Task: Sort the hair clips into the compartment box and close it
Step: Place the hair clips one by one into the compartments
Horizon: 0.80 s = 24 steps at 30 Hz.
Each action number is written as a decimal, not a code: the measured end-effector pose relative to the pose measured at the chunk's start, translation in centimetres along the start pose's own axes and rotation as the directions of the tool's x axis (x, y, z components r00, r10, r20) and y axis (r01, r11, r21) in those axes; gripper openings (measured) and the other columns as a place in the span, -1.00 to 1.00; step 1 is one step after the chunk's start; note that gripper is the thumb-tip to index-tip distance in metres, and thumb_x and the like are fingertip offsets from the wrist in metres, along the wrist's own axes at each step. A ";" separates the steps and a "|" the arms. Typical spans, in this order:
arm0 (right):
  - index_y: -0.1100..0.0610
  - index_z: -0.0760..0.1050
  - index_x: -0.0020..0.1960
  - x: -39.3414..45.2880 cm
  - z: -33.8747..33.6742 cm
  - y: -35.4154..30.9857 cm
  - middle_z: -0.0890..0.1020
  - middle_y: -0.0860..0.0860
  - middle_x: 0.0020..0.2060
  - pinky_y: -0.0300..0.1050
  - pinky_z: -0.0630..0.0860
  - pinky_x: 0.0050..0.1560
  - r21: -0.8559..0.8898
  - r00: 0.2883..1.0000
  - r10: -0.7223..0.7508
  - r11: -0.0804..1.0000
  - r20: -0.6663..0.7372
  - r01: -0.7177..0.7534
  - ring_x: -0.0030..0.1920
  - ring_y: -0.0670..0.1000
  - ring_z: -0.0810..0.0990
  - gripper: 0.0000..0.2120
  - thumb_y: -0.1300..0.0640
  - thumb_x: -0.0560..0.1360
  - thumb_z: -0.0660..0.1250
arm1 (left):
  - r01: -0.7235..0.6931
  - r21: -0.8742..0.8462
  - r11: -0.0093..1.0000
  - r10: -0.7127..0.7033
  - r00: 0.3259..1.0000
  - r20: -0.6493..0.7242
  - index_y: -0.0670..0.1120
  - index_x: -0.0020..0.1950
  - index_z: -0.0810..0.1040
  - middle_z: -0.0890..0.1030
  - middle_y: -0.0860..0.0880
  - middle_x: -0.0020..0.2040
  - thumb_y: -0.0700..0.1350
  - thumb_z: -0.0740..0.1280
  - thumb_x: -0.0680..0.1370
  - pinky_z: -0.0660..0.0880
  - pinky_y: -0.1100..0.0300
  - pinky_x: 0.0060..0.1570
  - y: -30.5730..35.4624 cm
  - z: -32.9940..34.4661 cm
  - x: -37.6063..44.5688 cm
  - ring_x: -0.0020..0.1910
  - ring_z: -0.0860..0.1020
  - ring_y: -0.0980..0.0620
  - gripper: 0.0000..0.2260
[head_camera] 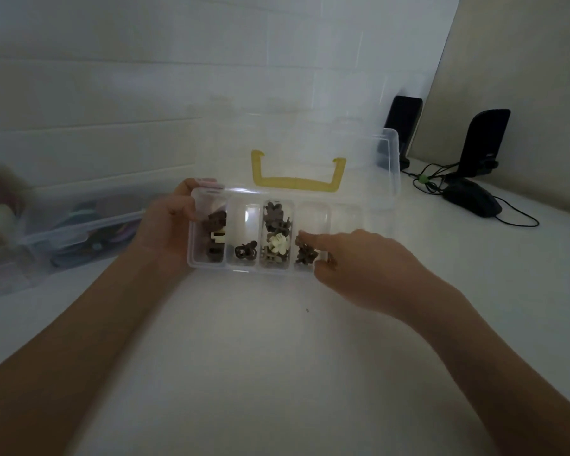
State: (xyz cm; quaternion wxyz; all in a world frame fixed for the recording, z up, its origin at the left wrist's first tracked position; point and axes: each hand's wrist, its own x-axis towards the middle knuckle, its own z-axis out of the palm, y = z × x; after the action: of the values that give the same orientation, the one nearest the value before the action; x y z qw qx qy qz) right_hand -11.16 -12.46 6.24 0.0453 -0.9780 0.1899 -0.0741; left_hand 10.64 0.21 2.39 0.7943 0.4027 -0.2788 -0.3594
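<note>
clear plastic compartment box [208, 263] sits on the white surface [277, 357] with its lid [343, 143] up, four compartments holding hair clips and the fifth seemingly empty; left hand [165, 222] grips its end, right hand [352, 261] pinches a brown clip [305, 253] into the fourth, so closing remains.

The compartment box [208, 263] is showing clear plastic with a yellow handle [298, 179]; brown hair clips [305, 253] and one cream clip [277, 242] are lying inside. The worktop [260, 357] is looking white, the computer mouse [473, 201] black.
</note>
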 end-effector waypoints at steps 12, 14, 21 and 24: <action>-0.33 0.50 0.17 -0.1 -1.2 0.7 0.64 -0.18 0.02 -0.23 0.35 -0.25 0.102 1.000 -0.010 0.995 0.009 0.009 -0.10 -0.07 0.58 -0.73 -0.05 0.56 0.17 | 0.029 0.045 0.999 -0.028 0.999 -0.021 -0.02 -0.10 0.56 0.63 0.00 -0.20 -0.09 0.55 -0.28 0.61 0.14 -0.31 -0.1 -0.1 0.7 -0.31 0.62 -0.01 -0.26; -0.34 0.50 0.15 0.0 -1.2 0.9 0.63 -0.20 -0.01 -0.31 0.33 -0.33 0.116 1.000 -0.011 0.993 0.005 0.010 -0.19 -0.11 0.53 -0.73 -0.03 0.56 0.18 | 0.041 0.046 0.998 -0.040 0.999 -0.024 -0.02 -0.07 0.55 0.64 0.00 -0.18 -0.09 0.55 -0.27 0.61 0.12 -0.29 -0.1 -0.1 0.8 -0.29 0.62 -0.02 -0.25; -0.12 0.64 -0.05 0.3 -1.2 1.0 0.47 -0.22 -0.54 -0.33 0.21 -0.47 0.332 0.976 0.038 0.942 -0.216 0.037 -0.52 -0.21 0.42 -0.77 0.02 0.48 0.20 | 0.057 0.050 0.997 -0.056 0.998 -0.028 -0.02 -0.03 0.55 0.63 -0.02 -0.14 -0.09 0.54 -0.21 0.60 0.11 -0.21 -0.3 -0.6 0.9 -0.23 0.62 -0.04 -0.27; -0.03 0.61 -0.23 0.7 -2.0 2.3 0.51 -0.09 -0.57 -0.28 0.29 -0.53 0.548 0.937 0.155 0.835 -0.315 0.046 -0.58 -0.12 0.33 -0.67 0.22 0.46 0.12 | 0.049 0.045 0.998 -0.047 0.998 -0.034 -0.01 -0.06 0.58 0.64 -0.01 -0.13 -0.11 0.53 -0.19 0.55 0.07 -0.11 -0.4 -0.6 0.9 -0.17 0.61 -0.05 -0.31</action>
State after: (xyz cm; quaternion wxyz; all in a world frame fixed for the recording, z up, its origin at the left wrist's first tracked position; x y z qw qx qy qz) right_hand -11.69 -14.91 7.99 0.2909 -0.8894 0.1937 -0.2947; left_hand 11.49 -0.41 1.88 0.7804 0.4334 -0.2640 -0.3652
